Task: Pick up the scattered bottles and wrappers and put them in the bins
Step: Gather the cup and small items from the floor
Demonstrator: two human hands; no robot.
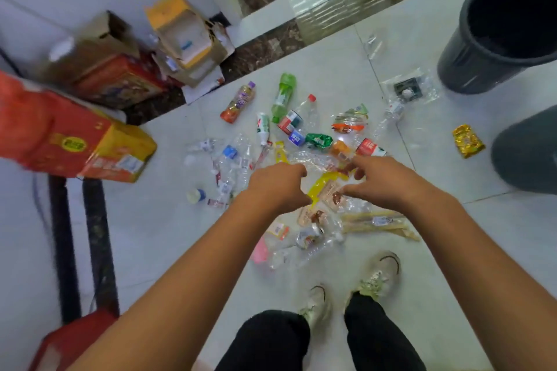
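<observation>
Yellow wrapper (324, 182) on the tile floor (156, 235), bottles and packets strewn round it. Left hand (275, 187) just left of it, fingers curled under, grip hidden. Right hand (381, 179) just right, fingers bent over it. Green bottle (283, 98) lies beyond it — black bin (494, 39) well beyond, rightward.

1. Nothing fully legible; print blurred.
2. Just beyond the right hand (382, 181): red label (368, 147) with white characters, unreadable.
3. Beyond the left hand (275, 187): white bottle (262, 128), possibly a red "V".
4. Far left of both hands: red carton (45, 129), yellow emblem (72, 145) illegible.
</observation>
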